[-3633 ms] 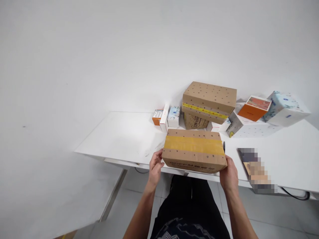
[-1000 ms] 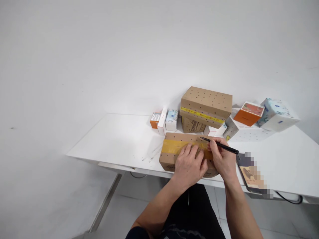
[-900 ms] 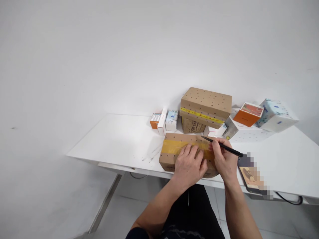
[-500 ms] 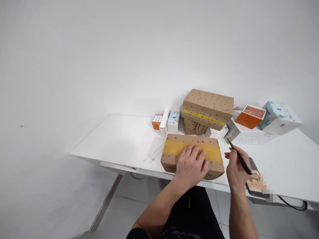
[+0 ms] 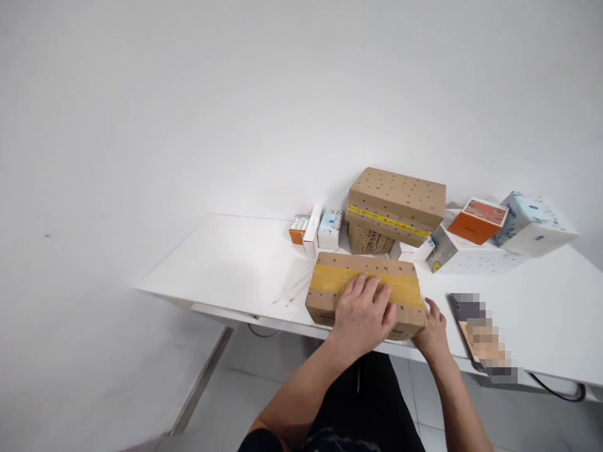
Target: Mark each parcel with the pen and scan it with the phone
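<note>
A brown cardboard box (image 5: 325,301) with a broad strip of yellow tape (image 5: 330,277) along its top lies at the front edge of the white table. My left hand (image 5: 362,307) rests on this box, its bent fingers over the tape, holding it in place. At the box's right end is my right hand (image 5: 431,333), fingers curled by the corner. Part of that hand is behind the box, and whatever it holds is hidden. The black pen-like tool seen earlier does not show.
A phone (image 5: 471,333), partly blurred out, lies on the white table (image 5: 211,263) at right. Behind stand another taped cardboard box (image 5: 400,191), an orange box (image 5: 473,226), a patterned white box (image 5: 539,229) and several small boxes. The wall rises directly behind them.
My right hand has moved left and down from beside the phone to the box's right end, and the black tool has gone out of sight. My left hand stays on the box.
</note>
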`<state>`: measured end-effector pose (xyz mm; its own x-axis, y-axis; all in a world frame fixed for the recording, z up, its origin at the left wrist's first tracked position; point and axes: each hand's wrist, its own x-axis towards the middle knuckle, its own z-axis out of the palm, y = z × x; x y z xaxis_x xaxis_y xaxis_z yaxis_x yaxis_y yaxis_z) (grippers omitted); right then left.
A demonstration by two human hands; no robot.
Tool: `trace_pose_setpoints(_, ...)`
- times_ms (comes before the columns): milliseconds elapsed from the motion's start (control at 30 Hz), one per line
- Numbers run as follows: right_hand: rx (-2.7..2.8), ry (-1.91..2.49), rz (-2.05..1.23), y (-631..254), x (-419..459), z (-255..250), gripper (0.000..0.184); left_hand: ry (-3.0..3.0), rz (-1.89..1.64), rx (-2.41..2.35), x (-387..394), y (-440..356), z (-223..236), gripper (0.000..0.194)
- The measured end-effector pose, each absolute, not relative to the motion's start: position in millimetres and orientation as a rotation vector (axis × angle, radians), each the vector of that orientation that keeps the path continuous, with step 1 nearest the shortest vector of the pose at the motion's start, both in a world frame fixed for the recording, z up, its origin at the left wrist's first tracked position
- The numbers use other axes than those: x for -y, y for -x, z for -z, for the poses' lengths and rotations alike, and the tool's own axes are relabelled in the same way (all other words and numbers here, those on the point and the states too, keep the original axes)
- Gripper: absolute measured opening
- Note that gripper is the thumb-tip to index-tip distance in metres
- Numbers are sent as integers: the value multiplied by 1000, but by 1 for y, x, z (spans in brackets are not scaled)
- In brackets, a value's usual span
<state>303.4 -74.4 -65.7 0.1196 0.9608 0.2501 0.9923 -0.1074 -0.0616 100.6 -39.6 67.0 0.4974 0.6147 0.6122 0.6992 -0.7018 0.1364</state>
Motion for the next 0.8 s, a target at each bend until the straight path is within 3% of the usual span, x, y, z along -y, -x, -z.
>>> trace_pose_setpoints(200, 1426, 2391, 345, -334, 94, 52, 44, 2611, 989, 1141, 40, -101, -67, 29)
trace_pose_setpoints(333, 990, 2703, 2, -369, 112, 42, 75, 2609, 996, 1156, 40, -101, -65, 30)
trace_pose_setpoints(433, 1031, 2717, -239, -383, 116, 35, 76, 2609, 1005, 1159, 40, -101, -64, 30)
trace_pose_setpoints(567, 983, 2750, -326, -382, 112, 25, 78, 2618, 990, 1155, 39, -101, -65, 29)
trace_pose_setpoints(667, 843, 2613, -399, -376, 113, 17, 79, 2620, 981, 1156, 39, -101, -66, 29)
trace_pose_setpoints(800, 459, 1924, -706, -356, 123, -3, 77, 2612, 971, 1160, 39, -101, -65, 30)
